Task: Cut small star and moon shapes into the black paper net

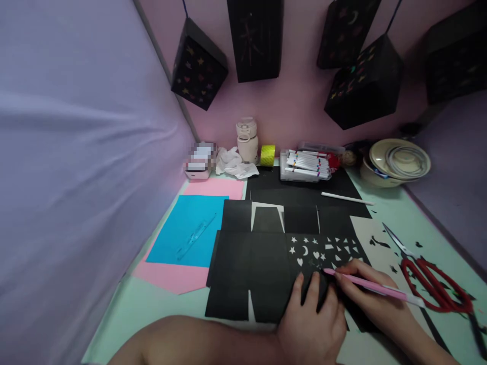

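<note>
A black sheet of card lies flat, with slits along its edges and small star, moon, heart and triangle cut-outs in its right part. My left hand presses down on the card's lower right with fingers spread, holding nothing. Beside it, my right hand grips a slim pink pen-shaped craft knife. The tool's tip meets the card just below the cut-outs, close to my left fingertips. Faint marks show on the card near the tip. Part of the card is hidden under both hands.
Red-handled scissors lie open at right among black scraps. Left are blue paper with a clear ruler and pink paper. Behind stand a marker box, yellow tape, a bottle. Black boxes hang above.
</note>
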Demonstrator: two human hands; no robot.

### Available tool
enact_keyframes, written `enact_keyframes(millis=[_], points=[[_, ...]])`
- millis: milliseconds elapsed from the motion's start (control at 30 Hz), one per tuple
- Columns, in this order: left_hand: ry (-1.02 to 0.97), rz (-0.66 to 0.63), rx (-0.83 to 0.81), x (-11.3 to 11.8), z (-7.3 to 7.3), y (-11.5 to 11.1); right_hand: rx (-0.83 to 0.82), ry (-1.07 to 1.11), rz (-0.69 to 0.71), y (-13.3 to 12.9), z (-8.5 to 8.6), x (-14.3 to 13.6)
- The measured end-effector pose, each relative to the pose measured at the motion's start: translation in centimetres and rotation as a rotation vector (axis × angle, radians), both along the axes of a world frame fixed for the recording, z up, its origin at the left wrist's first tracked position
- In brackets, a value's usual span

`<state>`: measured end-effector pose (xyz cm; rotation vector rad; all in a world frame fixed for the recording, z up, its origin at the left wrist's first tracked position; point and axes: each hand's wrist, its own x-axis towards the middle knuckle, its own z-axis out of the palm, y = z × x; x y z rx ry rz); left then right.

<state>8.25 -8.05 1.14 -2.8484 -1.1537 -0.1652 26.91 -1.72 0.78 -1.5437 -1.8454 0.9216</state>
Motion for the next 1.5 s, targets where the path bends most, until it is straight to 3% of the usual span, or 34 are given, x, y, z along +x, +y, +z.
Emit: enact_keyframes(millis=[1500], points=[[-0.011,0.02,-0.065,-0.1,1.1,0.1,-0.004,0.017,-0.011,-0.1,0.0,0.1]])
